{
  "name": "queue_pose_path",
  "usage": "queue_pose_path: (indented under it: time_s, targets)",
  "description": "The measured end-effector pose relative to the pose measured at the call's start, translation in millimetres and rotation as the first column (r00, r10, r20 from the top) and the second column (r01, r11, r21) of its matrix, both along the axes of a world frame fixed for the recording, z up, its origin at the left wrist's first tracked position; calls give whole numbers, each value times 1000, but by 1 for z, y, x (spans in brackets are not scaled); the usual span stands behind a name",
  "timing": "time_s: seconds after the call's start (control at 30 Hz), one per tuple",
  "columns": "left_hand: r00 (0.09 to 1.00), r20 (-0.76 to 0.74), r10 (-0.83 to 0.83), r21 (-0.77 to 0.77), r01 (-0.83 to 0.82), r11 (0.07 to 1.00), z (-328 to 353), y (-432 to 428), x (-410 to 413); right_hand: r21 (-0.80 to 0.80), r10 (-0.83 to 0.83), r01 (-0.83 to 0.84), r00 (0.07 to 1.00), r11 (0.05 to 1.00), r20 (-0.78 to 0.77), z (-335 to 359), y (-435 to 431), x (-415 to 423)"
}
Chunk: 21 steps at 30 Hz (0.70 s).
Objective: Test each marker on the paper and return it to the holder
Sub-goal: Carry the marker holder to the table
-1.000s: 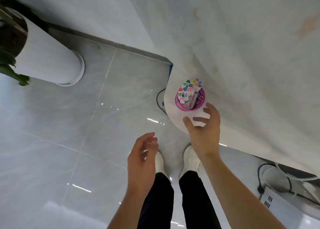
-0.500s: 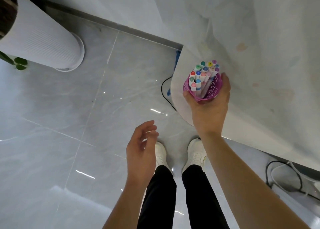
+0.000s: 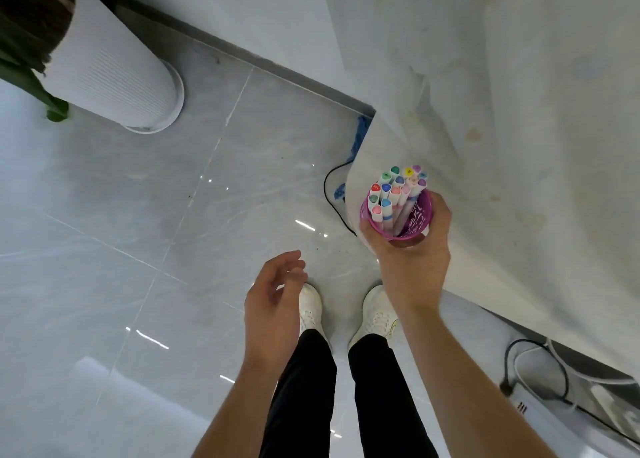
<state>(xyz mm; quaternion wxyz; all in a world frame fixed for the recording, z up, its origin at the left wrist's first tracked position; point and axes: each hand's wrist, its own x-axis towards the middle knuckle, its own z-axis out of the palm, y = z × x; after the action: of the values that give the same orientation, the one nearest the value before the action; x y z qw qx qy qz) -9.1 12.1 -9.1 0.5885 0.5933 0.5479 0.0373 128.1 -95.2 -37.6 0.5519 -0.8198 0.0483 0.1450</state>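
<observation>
At the far left a tall white ribbed cylindrical planter [image 3: 114, 76] is standing on the glossy grey tiled floor [image 3: 121, 215], well apart from the work. Nearer the middle, the left hand [image 3: 273, 301] is hanging empty over the white shoes [image 3: 311, 308], its fingers loosely curled and apart, gripping nothing.

To the right, the right hand [image 3: 412, 260] is wrapping around the lower wall of a small magenta perforated plastic holder [image 3: 420, 215], thumb on the near-left side and fingers round the right, at the hanging corner of the white stained paper sheet [image 3: 519, 146]; whether the cup is resting on the surface or is lifted cannot be told. Inside, a cluster of white-barrelled markers with coloured end caps [image 3: 394, 191] is leaning toward the left rim, leaving the right part of the cup bare.

The cup is probably light and stiff, so the grip low round its body seems sound, though tilting it could spill the leaning markers. Each marker looks slim, smooth and rigid; pinching one by its capped upper end, clear of its neighbours, should be easiest.
</observation>
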Motion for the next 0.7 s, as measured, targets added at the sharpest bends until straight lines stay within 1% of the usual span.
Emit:
queue_pose_path:
  time_s: [0.17, 0.33, 0.53, 0.7]
  targets:
    - [999, 13, 37, 7, -37, 999, 48, 0, -6, 34, 87, -87, 996, 996, -23, 48, -2, -23]
    - [996, 28, 79, 50, -80, 996, 106, 1, -18, 24, 263, -263, 965, 964, 21, 110, -1, -38]
    - [970, 76, 232, 81, -237, 968, 180, 6, -53, 34, 424, -425, 905, 904, 38, 182, 4, -43]
    - [919, 98, 382, 108, -391, 914, 231, 2, -98, 68, 531, -532, 846, 844, 45, 230, 13, -50]
